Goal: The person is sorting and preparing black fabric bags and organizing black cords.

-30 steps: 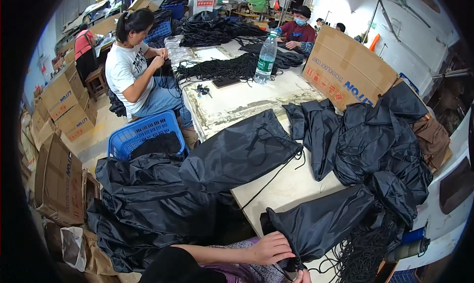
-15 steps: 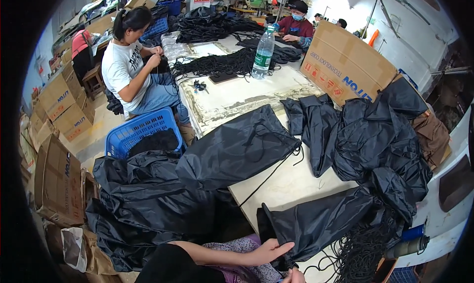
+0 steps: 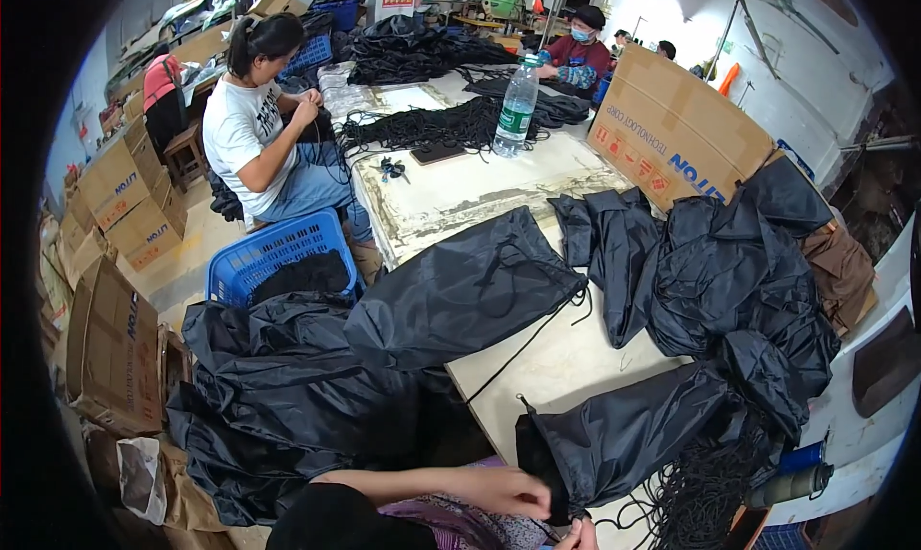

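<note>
Head view: left hand (image 3: 504, 490) comes in from the lower edge, forearm across the bottom, fingers clenched on the open mouth of a black drawstring bag (image 3: 633, 433). Right hand (image 3: 578, 534) barely shows at the bottom edge, just under the bag mouth; cannot tell if its grip is closed or what it holds. The bag lies on the near end of the pale surface (image 3: 566, 358), its mouth toward the person, its body running up and right. A tangle of black cord (image 3: 705, 492) sits just right of it at the surface edge.

Second black bag (image 3: 460, 291) lies flat mid-surface, hanging partly over the left edge, with a cord trailing down toward the held bag. Heap of black bags (image 3: 729, 281) is piled on the right side, with a brown cardboard box (image 3: 672, 128) behind it. Plastic water bottle (image 3: 518, 108) stands upright farther back, beside a spread of black cords (image 3: 432, 126).

Left of the surface: big pile of black fabric (image 3: 278, 396) on the floor, blue plastic crate (image 3: 273, 252) behind it, cardboard boxes (image 3: 110, 344) along the left. A seated person in a white shirt (image 3: 254, 132) works cord with both hands; another person (image 3: 576, 56) sits at the far end.
</note>
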{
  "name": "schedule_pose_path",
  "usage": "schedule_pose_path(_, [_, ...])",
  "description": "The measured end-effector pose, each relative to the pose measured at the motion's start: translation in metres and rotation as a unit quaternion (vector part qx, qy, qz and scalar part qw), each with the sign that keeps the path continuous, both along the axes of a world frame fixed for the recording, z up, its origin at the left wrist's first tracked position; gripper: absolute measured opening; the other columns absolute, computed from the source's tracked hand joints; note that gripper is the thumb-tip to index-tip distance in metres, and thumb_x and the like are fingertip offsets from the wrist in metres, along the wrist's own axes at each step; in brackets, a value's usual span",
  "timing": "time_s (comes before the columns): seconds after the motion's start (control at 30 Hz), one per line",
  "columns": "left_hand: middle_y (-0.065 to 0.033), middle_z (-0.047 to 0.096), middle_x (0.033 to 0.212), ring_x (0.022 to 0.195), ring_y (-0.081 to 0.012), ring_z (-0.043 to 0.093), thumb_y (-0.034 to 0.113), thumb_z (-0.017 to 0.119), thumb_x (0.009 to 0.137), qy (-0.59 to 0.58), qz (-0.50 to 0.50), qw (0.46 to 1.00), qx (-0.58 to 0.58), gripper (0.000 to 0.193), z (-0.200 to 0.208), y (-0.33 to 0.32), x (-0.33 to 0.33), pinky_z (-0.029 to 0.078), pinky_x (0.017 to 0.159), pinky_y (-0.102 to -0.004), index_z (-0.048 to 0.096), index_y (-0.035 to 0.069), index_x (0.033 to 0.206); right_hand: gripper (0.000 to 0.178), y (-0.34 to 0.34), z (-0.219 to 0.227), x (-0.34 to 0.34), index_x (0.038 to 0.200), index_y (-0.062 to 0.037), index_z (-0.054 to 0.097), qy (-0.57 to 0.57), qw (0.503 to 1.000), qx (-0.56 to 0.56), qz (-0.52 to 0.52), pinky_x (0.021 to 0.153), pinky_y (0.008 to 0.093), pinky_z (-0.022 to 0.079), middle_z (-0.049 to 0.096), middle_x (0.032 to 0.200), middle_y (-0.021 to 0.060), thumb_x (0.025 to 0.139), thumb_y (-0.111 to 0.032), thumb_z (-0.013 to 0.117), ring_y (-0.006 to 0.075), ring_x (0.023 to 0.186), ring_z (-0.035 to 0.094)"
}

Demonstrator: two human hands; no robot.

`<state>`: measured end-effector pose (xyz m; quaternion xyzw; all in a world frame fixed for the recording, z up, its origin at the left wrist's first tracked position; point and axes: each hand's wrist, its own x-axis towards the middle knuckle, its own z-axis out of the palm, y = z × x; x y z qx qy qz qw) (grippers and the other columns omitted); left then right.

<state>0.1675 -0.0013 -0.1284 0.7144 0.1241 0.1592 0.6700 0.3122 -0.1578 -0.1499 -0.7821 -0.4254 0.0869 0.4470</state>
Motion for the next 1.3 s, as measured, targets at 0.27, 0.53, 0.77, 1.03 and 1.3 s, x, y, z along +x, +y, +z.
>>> schedule_pose_path(0.27, [-0.0102, 0.053, 0.083, 0.076, -0.0222, 0.051, 0.020, 0.067, 0.077, -0.165, -0.440, 0.880, -0.065, 0.026, 0.039, 0.015, -0.053, 0.040, 0.070, -0.0345, 0.056, 0.002, 0.093, 0.018, -0.004, -0.002, 0.007, 0.091, 0.0079, 0.061, -0.069, 0.997, 0.000, 0.024, 0.074, 0.0389, 0.047, 0.062, 0.086, 0.0231, 0.085, -0.007, 0.054, 0.0364, 0.078, 0.059])
schedule_pose_path(0.53, [-0.0095, 0.052, 0.085, 0.076, -0.0237, 0.049, 0.016, 0.069, 0.071, -0.195, -0.433, 0.880, -0.017, 0.037, 0.066, 0.017, -0.071, 0.040, 0.069, -0.0334, 0.054, 0.001, 0.101, 0.017, -0.004, -0.004, 0.006, 0.090, 0.0076, 0.061, -0.074, 0.996, -0.001, 0.049, 0.075, 0.0406, 0.047, 0.062, 0.085, 0.0240, 0.085, -0.006, 0.054, 0.0378, 0.078, 0.059])
schedule_pose_path(0.77, [-0.0093, 0.049, 0.082, 0.071, -0.0241, 0.047, 0.016, 0.071, 0.063, -0.212, -0.402, 0.890, 0.033, 0.046, 0.066, 0.005, -0.067, 0.039, 0.066, -0.0352, 0.052, 0.000, 0.102, 0.017, -0.005, -0.002, 0.006, 0.090, 0.0078, 0.061, -0.097, 0.993, 0.012, 0.074, 0.074, 0.0410, 0.047, 0.062, 0.084, 0.0237, 0.084, -0.007, 0.054, 0.0381, 0.078, 0.059])
schedule_pose_path(1.03, [-0.0087, 0.047, 0.080, 0.070, -0.0231, 0.045, 0.015, 0.071, 0.061, -0.197, -0.405, 0.893, 0.012, 0.047, 0.064, 0.005, -0.063, 0.038, 0.065, -0.0348, 0.053, 0.001, 0.102, 0.016, -0.003, 0.004, 0.005, 0.089, 0.0065, 0.062, -0.106, 0.990, 0.001, 0.088, 0.073, 0.0412, 0.047, 0.062, 0.085, 0.0226, 0.084, -0.006, 0.053, 0.0378, 0.078, 0.059])
schedule_pose_path(1.3, [-0.0081, 0.047, 0.080, 0.069, -0.0222, 0.044, 0.016, 0.072, 0.061, -0.197, -0.413, 0.889, -0.010, 0.049, 0.061, 0.006, -0.061, 0.038, 0.065, -0.0340, 0.052, 0.001, 0.103, 0.016, -0.004, -0.002, 0.008, 0.088, 0.0046, 0.063, -0.132, 0.985, -0.004, 0.108, 0.074, 0.0420, 0.046, 0.062, 0.087, 0.0213, 0.084, -0.006, 0.051, 0.0381, 0.079, 0.059])
